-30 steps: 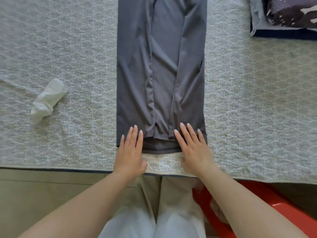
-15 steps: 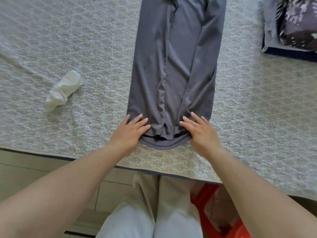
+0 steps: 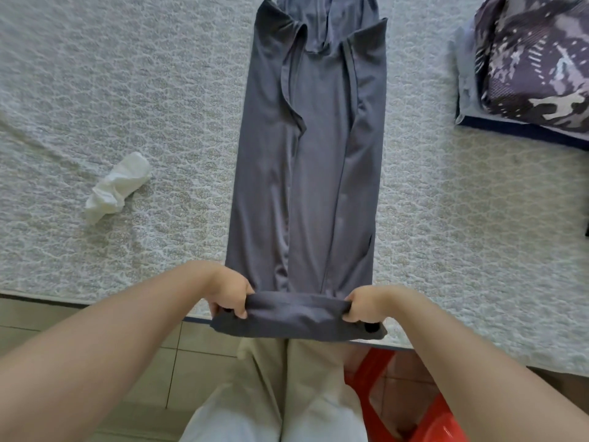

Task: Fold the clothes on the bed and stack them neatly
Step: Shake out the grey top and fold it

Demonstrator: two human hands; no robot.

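Note:
A long grey garment (image 3: 312,173) lies lengthwise down the middle of the bed, its two sides folded in toward the centre. Its near hem is lifted off the bed and turned over toward me. My left hand (image 3: 231,295) grips the hem's left corner with curled fingers. My right hand (image 3: 363,306) grips the right corner the same way. The hem hangs between both hands just above the bed's near edge.
The bed has a pale patterned cover (image 3: 462,218). A crumpled white cloth (image 3: 118,186) lies to the left of the garment. A stack of folded clothes (image 3: 529,68) with a dark camouflage piece on top sits at the far right. A red plastic stool (image 3: 424,406) stands by my legs.
Both hands went from lying flat on the garment's near hem to gripping its corners. The hem is now lifted off the bed and pulled toward me.

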